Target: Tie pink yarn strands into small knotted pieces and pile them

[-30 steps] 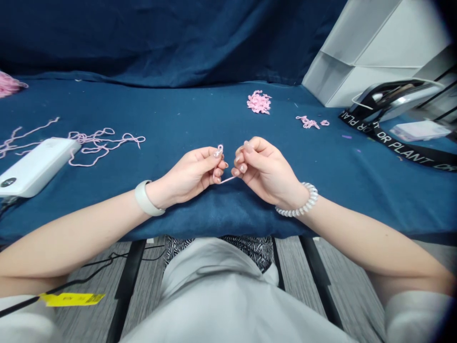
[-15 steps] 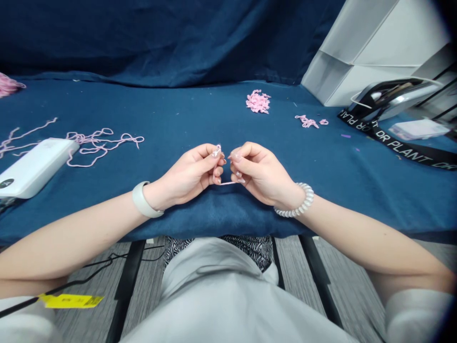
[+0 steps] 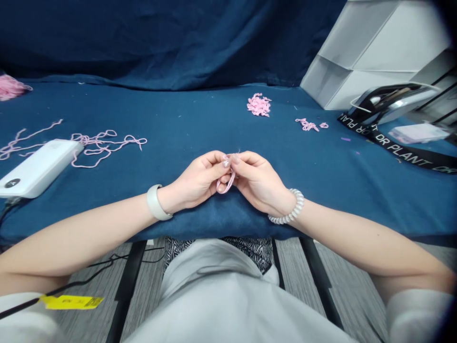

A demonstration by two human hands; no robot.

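My left hand (image 3: pixel 203 178) and my right hand (image 3: pixel 260 181) meet fingertip to fingertip over the front part of the blue cloth. Both are pinched on one piece of pink yarn (image 3: pixel 226 186), which hangs in a small loop below the thumbs. Its ends are mostly hidden by the fingers. Beyond my hands lies a small pile of short pink yarn pieces (image 3: pixel 259 105), with a few more pieces (image 3: pixel 307 125) to its right. Long loose pink strands (image 3: pixel 103 143) spread on the left.
A white power bank (image 3: pixel 41 166) with a cable lies at the left, and a pink yarn bundle (image 3: pixel 12 87) behind it. White boxes (image 3: pixel 357 57), a black lettered strap (image 3: pixel 403 150) and a flat pale case (image 3: pixel 417 132) occupy the right side.
My hands have come together from slightly apart. The yarn that stretched between them low down now forms a hanging loop under the thumbs.
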